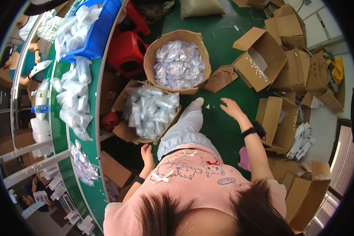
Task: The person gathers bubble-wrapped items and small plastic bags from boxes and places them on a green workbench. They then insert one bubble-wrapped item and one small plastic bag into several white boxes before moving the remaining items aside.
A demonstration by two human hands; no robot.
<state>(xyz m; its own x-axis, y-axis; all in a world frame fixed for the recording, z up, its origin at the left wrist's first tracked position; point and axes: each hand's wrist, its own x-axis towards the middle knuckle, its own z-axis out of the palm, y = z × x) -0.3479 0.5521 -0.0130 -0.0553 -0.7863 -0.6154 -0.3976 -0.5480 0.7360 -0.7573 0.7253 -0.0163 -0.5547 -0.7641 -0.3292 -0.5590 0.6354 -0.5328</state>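
Observation:
My right hand [232, 109] reaches out over the green floor, its fingers apart and nothing in it. My left hand [147, 158] hangs low beside my hip, loosely open, and no object shows in it. Nearest to it is an open cardboard box [124, 131] heaped with clear bubble-wrap packs [151, 110]. Beyond that box stands a larger, many-sided cardboard box [203, 49], filled with small shiny clear packets [179, 65]. My foot [198, 103] is stepping forward close to both boxes.
A long green workbench [94, 157] on the left carries white bubble bags [72, 98] and a blue crate [92, 35]. Red stools [128, 53] stand under its edge. Several open cartons [259, 59] line the right side. A person [21, 63] sits beyond the bench.

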